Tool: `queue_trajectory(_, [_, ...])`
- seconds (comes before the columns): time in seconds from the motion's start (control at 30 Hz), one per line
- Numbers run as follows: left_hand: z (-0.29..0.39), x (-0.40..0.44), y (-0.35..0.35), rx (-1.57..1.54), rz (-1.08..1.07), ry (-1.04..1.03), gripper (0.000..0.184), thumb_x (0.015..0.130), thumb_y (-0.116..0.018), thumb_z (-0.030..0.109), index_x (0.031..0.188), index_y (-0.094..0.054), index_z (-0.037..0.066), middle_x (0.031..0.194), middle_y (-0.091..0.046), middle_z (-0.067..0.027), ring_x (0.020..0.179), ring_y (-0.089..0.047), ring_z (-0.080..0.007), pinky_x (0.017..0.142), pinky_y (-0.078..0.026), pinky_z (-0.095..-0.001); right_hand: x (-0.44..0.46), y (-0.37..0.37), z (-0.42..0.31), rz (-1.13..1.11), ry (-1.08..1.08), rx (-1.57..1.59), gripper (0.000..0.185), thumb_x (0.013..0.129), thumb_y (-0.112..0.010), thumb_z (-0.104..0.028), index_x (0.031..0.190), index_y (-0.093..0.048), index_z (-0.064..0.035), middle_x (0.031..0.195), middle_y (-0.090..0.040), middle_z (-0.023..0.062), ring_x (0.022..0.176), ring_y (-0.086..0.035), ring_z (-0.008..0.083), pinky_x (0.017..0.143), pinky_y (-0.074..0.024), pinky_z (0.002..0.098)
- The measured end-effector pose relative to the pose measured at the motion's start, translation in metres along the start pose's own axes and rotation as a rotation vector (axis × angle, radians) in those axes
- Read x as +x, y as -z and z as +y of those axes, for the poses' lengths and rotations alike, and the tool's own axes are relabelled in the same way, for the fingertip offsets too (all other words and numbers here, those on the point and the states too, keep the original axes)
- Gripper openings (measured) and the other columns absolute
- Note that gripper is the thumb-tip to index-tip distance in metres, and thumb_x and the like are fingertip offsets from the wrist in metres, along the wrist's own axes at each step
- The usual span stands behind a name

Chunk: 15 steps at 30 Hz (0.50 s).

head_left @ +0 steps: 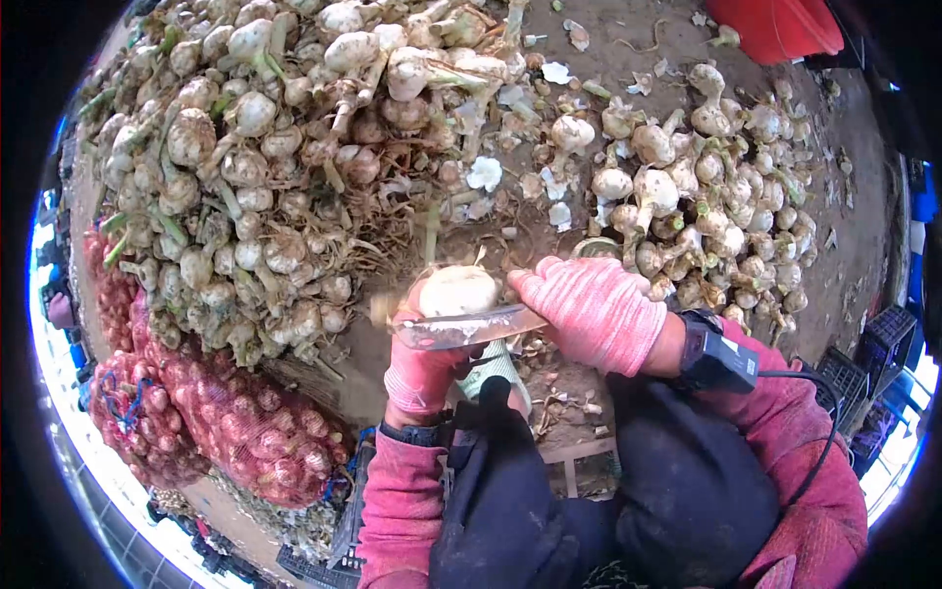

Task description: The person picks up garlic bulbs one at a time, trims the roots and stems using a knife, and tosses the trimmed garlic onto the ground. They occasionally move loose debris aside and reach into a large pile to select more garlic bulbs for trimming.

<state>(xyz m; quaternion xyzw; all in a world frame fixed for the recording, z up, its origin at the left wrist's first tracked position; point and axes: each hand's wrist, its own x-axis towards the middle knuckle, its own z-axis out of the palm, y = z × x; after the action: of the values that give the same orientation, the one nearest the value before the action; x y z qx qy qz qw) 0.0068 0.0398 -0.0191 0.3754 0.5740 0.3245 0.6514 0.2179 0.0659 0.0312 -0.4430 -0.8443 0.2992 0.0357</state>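
Observation:
A pale garlic bulb [458, 291] rests in my left hand [424, 358], whose gloved fingers are wrapped round it from below. In my right hand [597, 312], also in a pink glove, is a knife [471, 329]. Its curved blade points left and lies across the near side of the bulb, over my left fingers. The knife's handle is hidden inside my right fist. Below the blade, between my knees, part of a light shoe [496, 373] shows.
A large garlic heap [245, 177] fills the left and a smaller one [726, 196] lies right. Full red mesh sacks [245, 427] stand lower left. There is a red container [780, 27] upper right and black crates [886, 339] at the right edge. Peelings litter the floor.

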Motion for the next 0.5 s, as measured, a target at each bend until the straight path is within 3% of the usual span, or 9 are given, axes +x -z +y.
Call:
queue_trajectory(0.07, [0.031,-0.002,-0.012,0.047,-0.079,-0.016,0.053,0.067,-0.076,0.015,0.110,-0.048,0.000,0.096,-0.064,-0.0100,0.087,-0.063,-0.0174,0.076,-0.051,-0.0284,-0.003,-0.004,0.001,0.059,0.037,0.008,0.042,0.069,-0.061,-0.016,0.108,-0.052,-0.0039,0.078,-0.051,0.0076,0.070,-0.057,0.0249,0.056,-0.0443,0.0378])
queue_trajectory(0.1, [0.028,0.000,-0.004,0.670,-0.221,-0.386,0.058,0.065,-0.077,0.012,0.113,-0.046,0.000,0.096,-0.064,-0.0099,0.090,-0.063,-0.0184,0.076,-0.051,-0.0284,-0.004,-0.003,0.001,0.084,0.035,-0.002,0.042,0.068,-0.060,-0.016,0.108,-0.052,-0.0041,0.078,-0.051,0.0074,0.070,-0.057,0.0248,0.056,-0.0443,0.0376])
queue_trajectory(0.13, [0.034,-0.003,-0.007,0.669,-0.225,-0.383,0.058,0.065,-0.077,0.012,0.113,-0.046,0.000,0.096,-0.064,-0.0099,0.090,-0.063,-0.0184,0.076,-0.051,-0.0284,-0.005,-0.002,0.000,0.107,0.031,-0.014,0.042,0.068,-0.059,-0.016,0.108,-0.052,-0.0043,0.079,-0.051,0.0071,0.069,-0.056,0.0247,0.056,-0.0443,0.0374])
queue_trajectory(0.2, [0.049,-0.009,-0.014,0.237,-0.256,-0.144,0.060,0.066,-0.077,0.013,0.114,-0.044,0.001,0.098,-0.063,-0.0098,0.091,-0.062,-0.0185,0.077,-0.050,-0.0299,-0.004,0.004,-0.004,0.067,0.018,-0.042,0.044,0.068,-0.059,-0.017,0.108,-0.052,-0.0024,0.080,-0.052,0.0078,0.071,-0.057,0.0243,0.058,-0.0443,0.0363])
queue_trajectory(0.23, [0.037,-0.012,-0.013,0.553,-0.132,-0.346,0.055,0.068,-0.075,0.013,0.113,-0.044,0.003,0.100,-0.063,-0.0079,0.090,-0.062,-0.0176,0.078,-0.049,-0.0304,-0.005,0.004,-0.005,0.096,0.067,-0.031,0.033,0.070,-0.057,-0.017,0.099,-0.052,-0.0022,0.077,-0.053,0.0099,0.070,-0.058,0.0261,0.057,-0.0454,0.0361])
queue_trajectory(0.33, [0.040,-0.006,-0.023,0.538,-0.247,-0.487,0.058,0.066,-0.077,0.017,0.112,-0.043,0.004,0.098,-0.063,-0.0064,0.086,-0.062,-0.0179,0.077,-0.049,-0.0299,-0.006,0.006,-0.005,0.204,0.160,-0.010,0.025,0.071,-0.056,-0.019,0.089,-0.053,-0.0018,0.073,-0.054,0.0122,0.067,-0.060,0.0281,0.054,-0.0465,0.0365])
queue_trajectory(0.37, [0.033,-0.008,-0.028,0.285,-0.130,-0.357,0.058,0.061,-0.079,0.019,0.107,-0.047,0.004,0.093,-0.063,-0.0055,0.084,-0.062,-0.0179,0.076,-0.049,-0.0289,-0.006,0.006,-0.004,0.115,0.133,-0.024,0.035,0.069,-0.056,-0.017,0.099,-0.052,0.0003,0.078,-0.054,0.0111,0.071,-0.059,0.0261,0.057,-0.0457,0.0364])
queue_trajectory(0.4, [0.030,-0.011,-0.029,0.285,-0.131,-0.357,0.058,0.061,-0.079,0.019,0.107,-0.047,0.004,0.093,-0.063,-0.0055,0.084,-0.062,-0.0179,0.076,-0.049,-0.0289,-0.005,0.006,-0.003,0.026,0.106,-0.038,0.046,0.067,-0.057,-0.016,0.109,-0.051,0.0024,0.082,-0.054,0.0099,0.074,-0.058,0.0242,0.060,-0.0449,0.0362])
queue_trajectory(0.5, [0.037,-0.019,-0.038,0.290,0.042,-0.252,0.047,0.058,-0.079,0.016,0.096,-0.055,0.004,0.090,-0.064,-0.0052,0.079,-0.062,-0.0174,0.076,-0.048,-0.0290,0.000,-0.012,0.008,0.104,0.090,-0.076,0.039,0.067,-0.057,-0.014,0.103,-0.052,0.0009,0.078,-0.053,0.0088,0.069,-0.057,0.0233,0.055,-0.0445,0.0345])
